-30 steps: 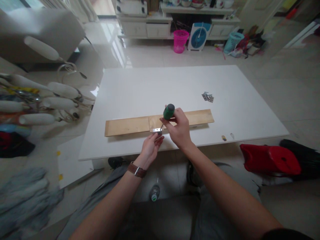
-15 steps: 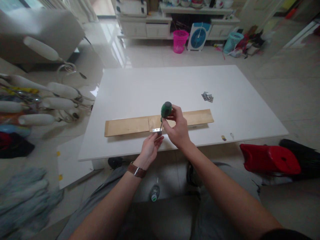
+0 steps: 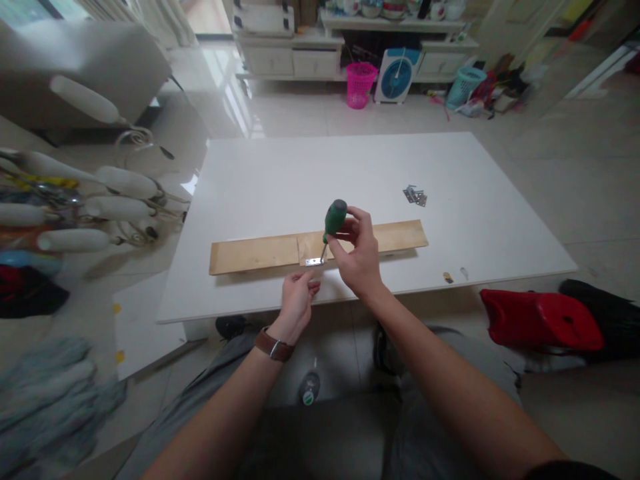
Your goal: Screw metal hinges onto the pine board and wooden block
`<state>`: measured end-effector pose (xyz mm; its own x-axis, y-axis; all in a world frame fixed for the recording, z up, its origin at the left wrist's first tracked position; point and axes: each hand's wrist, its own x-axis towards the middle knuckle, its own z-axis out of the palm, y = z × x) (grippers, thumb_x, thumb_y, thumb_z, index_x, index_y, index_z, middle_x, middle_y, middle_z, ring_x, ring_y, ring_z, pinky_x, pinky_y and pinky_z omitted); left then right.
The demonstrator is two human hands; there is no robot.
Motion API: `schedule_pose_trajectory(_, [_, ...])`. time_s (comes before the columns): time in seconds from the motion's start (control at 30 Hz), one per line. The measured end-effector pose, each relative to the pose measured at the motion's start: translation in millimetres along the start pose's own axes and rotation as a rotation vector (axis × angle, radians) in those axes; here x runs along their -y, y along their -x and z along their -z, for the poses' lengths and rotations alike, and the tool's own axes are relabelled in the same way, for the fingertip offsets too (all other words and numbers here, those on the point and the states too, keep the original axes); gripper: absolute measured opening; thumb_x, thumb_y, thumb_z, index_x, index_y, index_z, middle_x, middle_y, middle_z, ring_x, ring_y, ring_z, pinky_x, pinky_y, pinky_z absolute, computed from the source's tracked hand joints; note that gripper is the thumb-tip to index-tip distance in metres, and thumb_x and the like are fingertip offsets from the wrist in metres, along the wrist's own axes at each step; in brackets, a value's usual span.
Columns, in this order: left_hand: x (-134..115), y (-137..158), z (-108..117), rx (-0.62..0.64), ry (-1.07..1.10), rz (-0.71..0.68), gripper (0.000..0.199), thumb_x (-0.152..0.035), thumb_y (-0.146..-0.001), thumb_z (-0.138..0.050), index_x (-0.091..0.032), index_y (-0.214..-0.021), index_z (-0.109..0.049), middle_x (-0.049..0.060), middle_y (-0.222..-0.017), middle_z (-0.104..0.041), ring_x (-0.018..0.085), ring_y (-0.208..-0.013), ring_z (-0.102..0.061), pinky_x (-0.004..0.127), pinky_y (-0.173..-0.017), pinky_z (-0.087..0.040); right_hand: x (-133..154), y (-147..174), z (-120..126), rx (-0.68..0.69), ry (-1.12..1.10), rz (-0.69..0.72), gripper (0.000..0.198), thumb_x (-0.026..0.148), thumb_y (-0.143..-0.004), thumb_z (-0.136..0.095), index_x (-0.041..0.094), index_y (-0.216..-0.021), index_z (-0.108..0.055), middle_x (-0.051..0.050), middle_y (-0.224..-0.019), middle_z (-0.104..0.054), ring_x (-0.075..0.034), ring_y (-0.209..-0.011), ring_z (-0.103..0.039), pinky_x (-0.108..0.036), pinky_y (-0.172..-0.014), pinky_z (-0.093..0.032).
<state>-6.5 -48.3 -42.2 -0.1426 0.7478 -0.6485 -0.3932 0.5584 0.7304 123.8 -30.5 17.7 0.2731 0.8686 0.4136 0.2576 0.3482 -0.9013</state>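
Note:
My right hand [image 3: 361, 257] is closed round the green handle of a screwdriver [image 3: 335, 217]. The shaft slants down to the right end of a small metal hinge [image 3: 315, 262]. That hinge lies at the near edge of a long, narrow wooden board [image 3: 255, 255], close to a seam across it. Just below the hinge, my left hand [image 3: 297, 297] hovers with loosely curled fingers, apart from the metal and with nothing visible in them. The board rests on a white table [image 3: 300, 173]. Whether the tip sits in a screw is too small to tell.
Several metal hinges [image 3: 415, 195] lie in a pile at the table's right. Small bits [image 3: 448, 277] sit near its front edge. A red stool [image 3: 543, 320] stands at the right, a lamp with white arms [image 3: 120, 207] at the left. A bottle [image 3: 309, 387] is below, between my legs.
My left hand has let go of the hinge and drawn down slightly towards me. The hinge's near part no longer hangs into the fingers. My right hand and the screwdriver have shifted slightly right.

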Motion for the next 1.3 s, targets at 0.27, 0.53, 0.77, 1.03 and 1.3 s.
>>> schedule_pose_trajectory(0.27, [-30, -6, 0, 0.242, -0.408, -0.692, 0.015, -0.015, -0.085, -0.071, -0.018, -0.1, -0.071, 0.006, -0.096, -0.075, 0.018, -0.09, -0.072, 0.03, -0.081, -0.058, 0, 0, -1, -0.009, 0.006, 0.029, 0.048, 0.019, -0.09, -0.067, 0.035, -0.133, -0.051, -0.003, -0.114, -0.072, -0.021, -0.102, -0.075, -0.04, -0.088, -0.068])
schedule_pose_trajectory(0.53, [-58, -8, -9, 0.606, -0.486, -0.786, 0.03, -0.019, -0.093, -0.066, -0.021, -0.121, -0.076, 0.011, -0.125, -0.08, 0.025, -0.115, -0.075, 0.043, -0.104, -0.06, 6, -1, 1, 0.104, 0.045, 0.068, 0.048, 0.021, -0.094, -0.064, 0.034, -0.138, -0.05, -0.005, -0.128, -0.073, -0.023, -0.115, -0.073, -0.041, -0.092, -0.064])
schedule_pose_trajectory(0.77, [-64, 0, -17, 0.452, -0.351, -0.626, 0.023, -0.003, -0.079, -0.076, -0.02, -0.093, -0.081, 0.007, -0.1, -0.081, 0.024, -0.1, -0.076, 0.036, -0.101, -0.058, 13, -2, 3, 0.112, 0.068, 0.028, 0.047, 0.023, -0.086, -0.075, 0.032, -0.129, -0.056, -0.003, -0.118, -0.074, -0.022, -0.111, -0.073, -0.037, -0.084, -0.063])
schedule_pose_trajectory(1.03, [-63, -2, -20, 0.402, -0.352, -0.696, 0.018, -0.003, -0.076, -0.078, -0.02, -0.081, -0.076, 0.004, -0.087, -0.078, 0.021, -0.087, -0.073, 0.034, -0.093, -0.058, 13, -4, 4, 0.067, 0.093, -0.021, 0.045, 0.04, -0.087, -0.082, 0.031, -0.123, -0.057, 0.001, -0.098, -0.072, -0.02, -0.093, -0.072, -0.037, -0.078, -0.06])
schedule_pose_trajectory(1.3, [-68, -5, -17, 0.542, -0.442, -0.658, 0.01, -0.012, -0.077, -0.081, -0.02, -0.083, -0.081, 0.007, -0.092, -0.081, 0.024, -0.091, -0.074, 0.036, -0.092, -0.059, 12, -1, 0, 0.044, 0.043, -0.003, 0.039, 0.03, -0.089, -0.076, 0.032, -0.124, -0.057, 0.001, -0.101, -0.077, -0.02, -0.092, -0.074, -0.037, -0.079, -0.06])
